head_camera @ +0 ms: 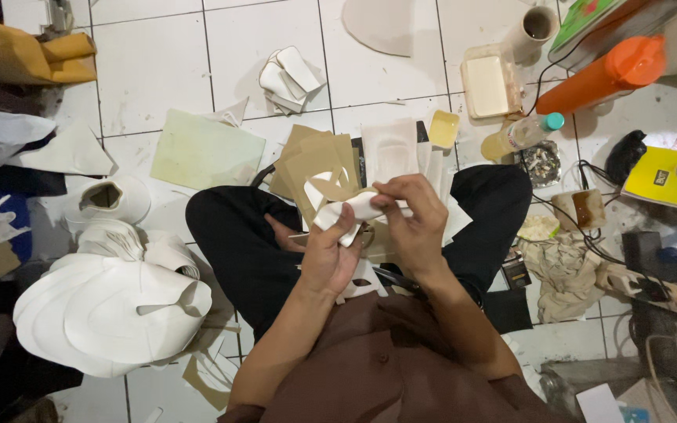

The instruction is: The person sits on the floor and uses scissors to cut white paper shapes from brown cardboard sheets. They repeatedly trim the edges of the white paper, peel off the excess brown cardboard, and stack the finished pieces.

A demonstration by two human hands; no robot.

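Both hands met over the person's lap, pinching one curved white foam piece (346,210) between them. Left hand (329,257) had its fingers closed on the near end of that piece, thumb pressed on top. Right hand (414,222) had thumb and fingertips clamped on the far end, pulling it level above the crossed legs in black trousers (233,235).

Under the hands lay a stack of brown cardboard templates (319,160) with cut-out shapes, and beside them a pale foam sheet (389,149). A light green sheet (205,151) lay flat on the white tiled floor (150,70) to the left of the templates. Further up sat a small pile of white foam cut-outs (291,78).

By the left knee stood a roll of white foam (107,200), and just below it a large heap of white curved panels (111,309) overlapped one another.

On the right side, a small yellow tray (443,128) lay touching the pale sheet. Near it a small bottle with a teal cap (523,133) lay tilted, and above that an orange bottle (609,74) lay on its side. A yellow box (671,178) was at the far right, a crumpled beige cloth (566,270) near the right knee, and a power strip (656,290) with a red light beside the cloth.
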